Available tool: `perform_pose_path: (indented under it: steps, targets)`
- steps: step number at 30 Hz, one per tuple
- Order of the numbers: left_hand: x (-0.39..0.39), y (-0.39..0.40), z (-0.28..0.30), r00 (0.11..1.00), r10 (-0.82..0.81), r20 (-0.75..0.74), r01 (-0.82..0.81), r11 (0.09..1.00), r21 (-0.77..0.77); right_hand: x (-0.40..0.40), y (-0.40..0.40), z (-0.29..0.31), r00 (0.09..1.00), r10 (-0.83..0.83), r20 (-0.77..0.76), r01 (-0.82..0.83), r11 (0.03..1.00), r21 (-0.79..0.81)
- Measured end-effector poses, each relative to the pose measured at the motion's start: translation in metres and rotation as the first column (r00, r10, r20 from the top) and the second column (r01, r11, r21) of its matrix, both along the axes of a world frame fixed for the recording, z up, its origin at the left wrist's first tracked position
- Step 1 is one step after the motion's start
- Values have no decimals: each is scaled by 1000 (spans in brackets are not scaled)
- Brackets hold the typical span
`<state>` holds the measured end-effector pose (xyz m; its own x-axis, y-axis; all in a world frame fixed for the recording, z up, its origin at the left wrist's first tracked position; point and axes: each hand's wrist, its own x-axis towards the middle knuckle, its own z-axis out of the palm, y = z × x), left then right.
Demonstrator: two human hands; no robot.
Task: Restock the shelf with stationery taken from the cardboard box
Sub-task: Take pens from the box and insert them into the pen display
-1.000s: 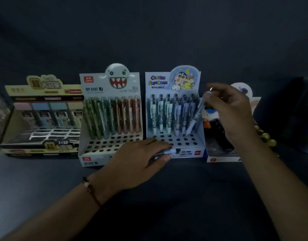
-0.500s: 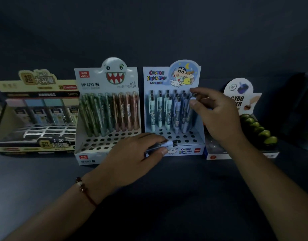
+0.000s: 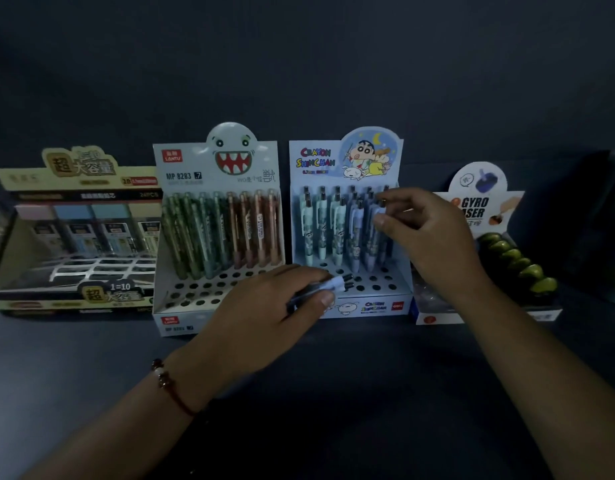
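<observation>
A blue cartoon pen display box (image 3: pixel 368 306) stands on the dark shelf, with several pens upright in its back rows and empty holes in front. My left hand (image 3: pixel 264 306) hovers at the box's front edge and grips a few pens (image 3: pixel 339 284), their tips pointing right. My right hand (image 3: pixel 427 233) is at the box's upper right and pinches the top of one pale pen (image 3: pixel 380 211) standing among the others. The cardboard box is not in view.
Left of it stands a monster-face pen display box (image 3: pixel 216 161) with green and brown pens. Further left is a yellow lead-refill display (image 3: pixel 74 209). A gyro eraser display (image 3: pixel 486 202) with green erasers stands at the right. The dark shelf surface (image 3: pixel 334 393) lies in front.
My right hand lowered its pen from a slant into the right side of the blue box and still pinches its top. My left hand stayed at the front with its pens.
</observation>
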<state>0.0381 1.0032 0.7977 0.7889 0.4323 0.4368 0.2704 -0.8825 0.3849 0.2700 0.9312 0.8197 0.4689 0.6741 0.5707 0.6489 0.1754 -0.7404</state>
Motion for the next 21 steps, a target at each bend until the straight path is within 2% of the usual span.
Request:
perform_pose_path:
  steps: [7,10,13,15,18,19,21]
  targets:
    - [-1,0,0,997,15,79,-9,997,-73,0,4,-5,1000,22,-1,-22,999,-39]
    - [1,-1,2,992,18,126,-3,993,-119,-2,2,-7,1000,-7,-24,7,1000,-2]
    - [3,-5,6,977,25,213,19,979,-201,-16,-6,-1,999,-34,38,31,996,84]
    - [3,-8,9,957,44,285,28,970,-243,-31,-12,4,996,62,66,-66,996,66]
    - [3,-11,12,934,85,347,34,945,-324,-54,-17,5,949,314,-25,-314,937,-151]
    - [3,-11,12,925,95,367,47,932,-360,-59,-16,3,931,360,-64,-366,913,-178]
    - [3,-12,11,915,102,390,69,914,-401,-64,-14,0,907,394,-148,-413,901,-133]
